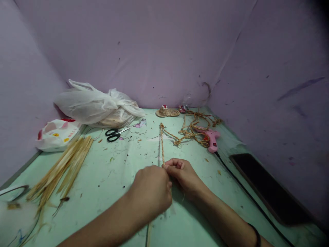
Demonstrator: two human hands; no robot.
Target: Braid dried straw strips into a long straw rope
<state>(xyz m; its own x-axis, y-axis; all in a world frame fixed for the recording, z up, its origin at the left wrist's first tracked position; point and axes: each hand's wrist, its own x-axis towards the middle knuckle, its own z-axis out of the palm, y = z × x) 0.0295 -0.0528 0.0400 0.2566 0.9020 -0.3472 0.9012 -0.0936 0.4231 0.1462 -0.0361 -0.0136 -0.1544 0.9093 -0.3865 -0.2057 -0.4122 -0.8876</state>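
Note:
A braided straw cord [162, 145] runs taut from a small fixed point on the table towards me, and its near end goes into my two hands. My left hand [152, 187] is closed in a fist at that end, back of the hand up; its fingertips are hidden. Thumb and fingers of my right hand [183, 174] pinch the cord just beside it. From the fixed point, more cord trails right into a loose, knotted heap of braided cord [191, 133]. A pale strip [148, 235] shows below my left forearm.
At left lie dry straw strips [68, 166], a white packet [58, 135] and black-handled scissors [113, 134]. Behind them rests a tied plastic bag [100, 106]. A small woven piece with beads [168, 112] sits at the back. At right are a pink glue gun [212, 140], its cable and a phone [269, 187].

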